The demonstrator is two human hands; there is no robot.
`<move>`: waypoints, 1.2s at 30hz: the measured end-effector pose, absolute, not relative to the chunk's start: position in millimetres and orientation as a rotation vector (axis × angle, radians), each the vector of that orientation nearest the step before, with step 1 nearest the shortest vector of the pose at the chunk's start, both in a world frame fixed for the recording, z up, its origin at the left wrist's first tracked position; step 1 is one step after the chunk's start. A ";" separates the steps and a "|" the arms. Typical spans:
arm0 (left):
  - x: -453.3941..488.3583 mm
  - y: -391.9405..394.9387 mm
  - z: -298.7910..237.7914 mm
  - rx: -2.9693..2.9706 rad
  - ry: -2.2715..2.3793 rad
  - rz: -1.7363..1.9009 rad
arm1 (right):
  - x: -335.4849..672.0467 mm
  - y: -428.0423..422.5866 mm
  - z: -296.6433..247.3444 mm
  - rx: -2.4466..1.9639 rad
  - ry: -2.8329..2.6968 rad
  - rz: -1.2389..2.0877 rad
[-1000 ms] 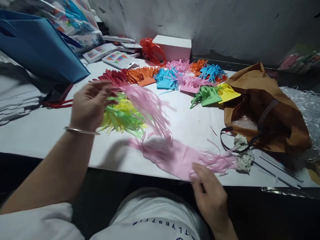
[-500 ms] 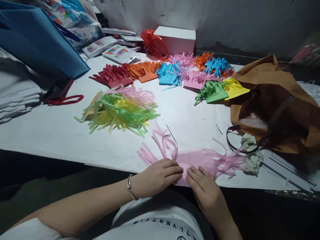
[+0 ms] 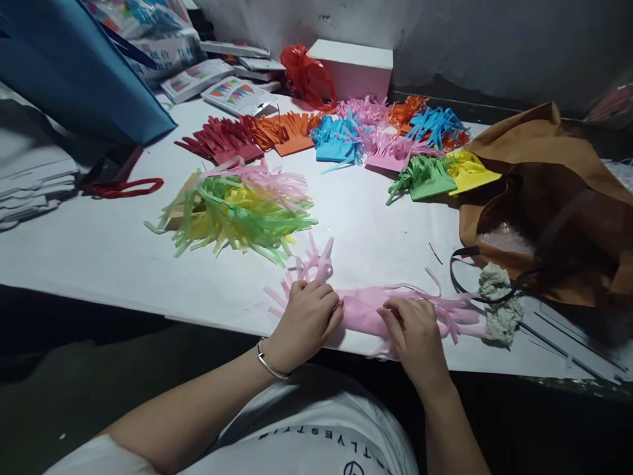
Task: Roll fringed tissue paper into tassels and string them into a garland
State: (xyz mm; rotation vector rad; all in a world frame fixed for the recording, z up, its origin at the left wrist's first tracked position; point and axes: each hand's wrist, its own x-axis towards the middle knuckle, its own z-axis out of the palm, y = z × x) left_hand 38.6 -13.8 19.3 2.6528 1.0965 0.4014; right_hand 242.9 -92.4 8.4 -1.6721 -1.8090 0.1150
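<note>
A pink tissue-paper tassel sheet (image 3: 363,313) lies along the front edge of the white table, its cut fringe spreading out to both sides. My left hand (image 3: 310,310) is closed on the left part of its uncut middle, fingers curled over the paper. At the right part, my right hand (image 3: 411,323) pinches the paper between thumb and bent fingers. The middle looks folded or rolled over between the two hands. Beyond my left hand rests a loose pile of green, yellow and pink fringed tissue (image 3: 242,214).
Folded fringed bundles in dark red (image 3: 222,140), orange (image 3: 294,132), blue (image 3: 336,148), green (image 3: 430,178) and yellow (image 3: 469,173) line the back. A brown bag (image 3: 534,142) and crumpled paper (image 3: 500,303) lie right; a blue bag (image 3: 99,72) stands left.
Both hands have gone from lying flat on the pink paper to gripping it with curled fingers. The paper's near edge has been lifted and turned away from me.
</note>
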 end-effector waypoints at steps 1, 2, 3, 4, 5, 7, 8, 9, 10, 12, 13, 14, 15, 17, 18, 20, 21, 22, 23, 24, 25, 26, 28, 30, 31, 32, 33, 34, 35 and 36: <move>37.6 -13.1 19.1 2.621 1.084 0.425 | 244.6 -92.3 10.1 -1.672 -1.835 0.158; 35.6 -12.6 18.7 2.587 1.057 0.459 | 246.4 -93.9 12.0 -1.675 -1.869 0.199; 32.4 -12.4 18.1 2.554 1.011 0.500 | 248.1 -96.9 14.0 -1.674 -1.905 0.225; 28.3 -12.3 17.2 2.526 0.946 0.541 | 249.6 -101.1 15.9 -1.657 -1.941 0.224; 23.3 -12.5 16.1 2.507 0.863 0.574 | 250.5 -106.1 17.5 -1.610 -1.977 0.188; 12.5 -13.6 13.4 2.503 0.687 0.610 | 250.8 -116.5 19.1 -1.435 -2.063 0.053; 7.3 -14.4 12.0 2.517 0.609 0.617 | 250.1 -121.2 19.0 -1.339 -2.116 -0.022; 2.7 -15.3 10.9 2.535 0.551 0.611 | 249.3 -125.3 18.3 -1.260 -2.175 -0.080; -1.0 -16.4 10.1 2.553 0.516 0.594 | 248.4 -128.5 17.1 -1.212 -2.226 -0.113; -5.4 -18.5 9.7 2.566 0.497 0.563 | 247.3 -132.2 13.7 -1.213 -2.265 -0.071; -6.1 -19.6 10.2 2.559 0.508 0.557 | 247.2 -132.7 11.9 -1.239 -2.242 -0.006; -5.7 -20.6 11.2 2.545 0.527 0.557 | 247.1 -132.3 10.4 -1.280 -2.192 0.069; -4.5 -21.6 12.5 2.525 0.553 0.563 | 247.0 -131.1 9.2 -1.337 -2.119 0.134; 0.2 -23.2 15.3 2.482 0.625 0.575 | 245.6 -126.6 7.9 -1.476 -1.960 0.211; 3.4 -23.6 16.4 2.465 0.688 0.572 | 244.1 -123.3 7.5 -1.547 -1.893 0.220; 11.0 -23.5 17.8 2.462 0.851 0.549 | 240.2 -115.6 6.8 -1.675 -1.802 0.222; 15.1 -22.7 18.0 2.476 0.941 0.525 | 238.2 -111.3 6.3 -1.731 -1.773 0.233; 19.3 -21.5 18.0 2.500 1.025 0.488 | 236.3 -106.8 5.6 -1.785 -1.745 0.249; 23.4 -19.8 18.0 2.528 1.098 0.440 | 234.9 -102.4 4.9 -1.836 -1.723 0.265; 27.2 -17.8 18.1 2.558 1.156 0.389 | 234.0 -98.1 4.3 -1.881 -1.711 0.285; 30.6 -15.7 18.5 2.588 1.197 0.341 | 233.5 -94.0 4.0 -1.922 -1.705 0.305; 33.6 -13.6 19.1 2.615 1.228 0.299 | 233.4 -90.2 4.3 -1.958 -1.703 0.327; 37.7 -10.4 21.0 2.663 1.259 0.242 | 234.1 -83.9 6.5 -2.026 -1.703 0.370; 39.8 -8.6 22.9 2.697 1.261 0.207 | 235.1 -79.7 10.7 -2.076 -1.703 0.426; 40.2 -8.1 23.7 2.709 1.256 0.191 | 235.9 -78.5 12.9 -2.078 -1.714 0.462; 40.4 -7.8 24.2 2.719 1.249 0.179 | 237.1 -78.0 14.8 -2.067 -1.739 0.499; 40.5 -7.6 24.6 2.727 1.243 0.170 | 239.2 -78.3 16.0 -2.051 -1.771 0.521; 40.6 -7.3 24.8 2.733 1.237 0.164 | 242.4 -79.4 16.3 -2.046 -1.807 0.513; 40.6 -7.0 24.9 2.738 1.232 0.161 | 247.2 -81.6 15.7 -2.063 -1.840 0.462; 40.6 -6.7 24.9 2.742 1.227 0.160 | 253.8 -84.8 14.4 -2.105 -1.864 0.375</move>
